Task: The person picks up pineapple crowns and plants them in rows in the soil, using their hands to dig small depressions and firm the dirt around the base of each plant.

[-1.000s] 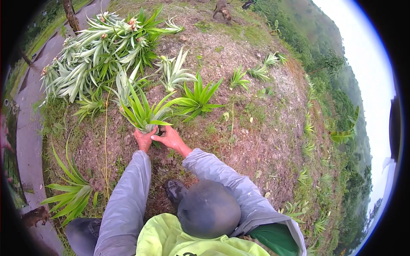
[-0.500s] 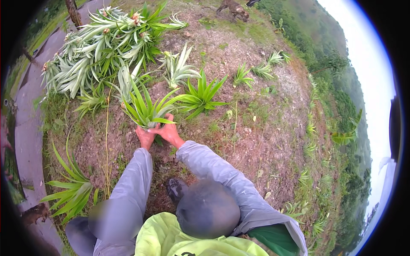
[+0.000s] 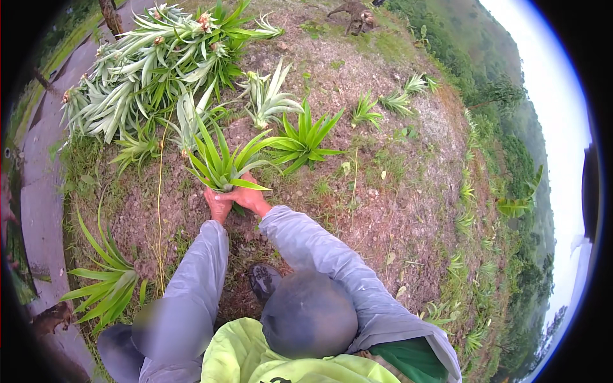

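Note:
A young pineapple plant (image 3: 220, 165) with bright green spiky leaves stands upright in front of me. My left hand (image 3: 218, 207) is closed at the left side of its base. From the right, my right hand (image 3: 251, 196) wraps the base, partly under the leaves. Both hands are low, by the soil, and the plant's bottom end is hidden behind them. Just right of it grows another green pineapple plant (image 3: 306, 139). Behind lies a paler, grey-green pineapple plant (image 3: 264, 99), and one more pale plant (image 3: 189, 121) touches the held one's far side.
A big heap of pineapple plants (image 3: 137, 70) lies at the far left, beside a paved strip (image 3: 41, 198). A yellow string (image 3: 160, 217) runs along the soil. Another pineapple plant (image 3: 115, 281) stands near left. A brown four-legged animal (image 3: 353, 15) is far off. Small plants line the right slope.
My right hand has shifted slightly around the base, and the held plant's leaves have moved a little right. The far animal has turned.

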A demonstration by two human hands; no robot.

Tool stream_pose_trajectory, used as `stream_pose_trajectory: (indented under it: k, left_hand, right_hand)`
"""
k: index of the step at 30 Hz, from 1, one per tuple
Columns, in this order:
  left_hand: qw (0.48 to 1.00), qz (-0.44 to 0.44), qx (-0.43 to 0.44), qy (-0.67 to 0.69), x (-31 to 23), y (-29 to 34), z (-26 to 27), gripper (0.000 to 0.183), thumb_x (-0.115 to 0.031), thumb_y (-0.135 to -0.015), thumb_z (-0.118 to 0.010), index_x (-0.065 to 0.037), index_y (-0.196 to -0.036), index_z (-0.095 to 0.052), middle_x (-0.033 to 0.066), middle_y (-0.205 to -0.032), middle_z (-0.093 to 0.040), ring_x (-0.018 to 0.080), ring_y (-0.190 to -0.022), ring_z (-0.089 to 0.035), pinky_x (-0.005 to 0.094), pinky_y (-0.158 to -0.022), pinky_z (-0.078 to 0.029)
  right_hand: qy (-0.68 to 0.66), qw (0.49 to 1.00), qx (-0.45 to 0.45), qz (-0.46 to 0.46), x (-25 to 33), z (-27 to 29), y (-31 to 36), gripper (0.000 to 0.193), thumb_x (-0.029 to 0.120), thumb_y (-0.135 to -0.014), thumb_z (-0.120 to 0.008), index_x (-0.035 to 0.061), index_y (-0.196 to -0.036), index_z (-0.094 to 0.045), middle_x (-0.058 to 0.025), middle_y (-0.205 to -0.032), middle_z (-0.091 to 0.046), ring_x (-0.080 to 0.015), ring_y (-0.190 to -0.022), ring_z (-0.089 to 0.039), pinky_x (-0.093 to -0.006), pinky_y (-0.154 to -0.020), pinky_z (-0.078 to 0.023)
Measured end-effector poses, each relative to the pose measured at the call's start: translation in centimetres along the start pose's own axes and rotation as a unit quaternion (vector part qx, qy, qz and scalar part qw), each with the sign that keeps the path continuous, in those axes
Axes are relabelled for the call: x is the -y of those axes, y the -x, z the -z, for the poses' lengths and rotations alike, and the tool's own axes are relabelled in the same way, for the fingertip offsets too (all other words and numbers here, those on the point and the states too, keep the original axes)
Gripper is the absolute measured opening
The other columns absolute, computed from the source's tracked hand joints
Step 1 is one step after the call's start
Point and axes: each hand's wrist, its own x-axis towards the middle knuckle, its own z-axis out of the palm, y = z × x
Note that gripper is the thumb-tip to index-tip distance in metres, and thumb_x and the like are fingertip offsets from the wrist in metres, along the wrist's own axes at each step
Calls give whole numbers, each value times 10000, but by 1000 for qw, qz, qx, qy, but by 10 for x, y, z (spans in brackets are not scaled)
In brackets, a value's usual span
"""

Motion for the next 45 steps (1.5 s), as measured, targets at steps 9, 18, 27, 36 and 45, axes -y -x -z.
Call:
stream_pose_trajectory:
  k: [9,18,27,36,45]
  left_hand:
    - [994,50,28,90,-23,16,-4,477,-188,-826,-749,-46,-1248,-578,209,-1148,-654,442,-1082,-609,538,-921,-454]
    - [980,112,5,163,-58,5,19,599,-143,-826,-768,-35,-1344,-487,202,-1129,-717,399,-1013,-707,471,-850,-551]
    - [968,119,45,217,-59,11,11,397,-93,-780,-769,-23,-1153,-653,163,-1027,-771,304,-953,-754,409,-846,-572]
    - [965,134,43,222,-67,26,34,525,-82,-738,-851,-18,-1219,-651,139,-1064,-777,228,-990,-753,370,-871,-574]
    - [961,141,9,238,-16,29,12,328,-150,-784,-805,-21,-1069,-706,159,-962,-764,332,-909,-754,420,-780,-576]
  right_hand:
    - [18,998,39,-50,10,22,22,774,422,-708,-883,4,-1295,-601,-258,-1206,-683,-456,-1119,-650,-494,-965,-522]
    - [16,1000,23,8,7,20,31,837,377,-732,-888,7,-1387,-519,-256,-1273,-670,-424,-1182,-644,-467,-985,-516]
    - [64,997,3,36,-39,14,30,724,413,-770,-854,6,-1310,-595,-213,-1145,-719,-388,-1049,-689,-468,-911,-532]
    - [-45,998,17,43,-26,4,48,759,370,-758,-881,24,-1354,-562,-185,-1238,-688,-330,-1128,-670,-437,-975,-514]
    - [-72,994,38,75,-13,2,52,812,349,-790,-888,-4,-1413,-505,-179,-1332,-630,-296,-1205,-623,-415,-1036,-490]
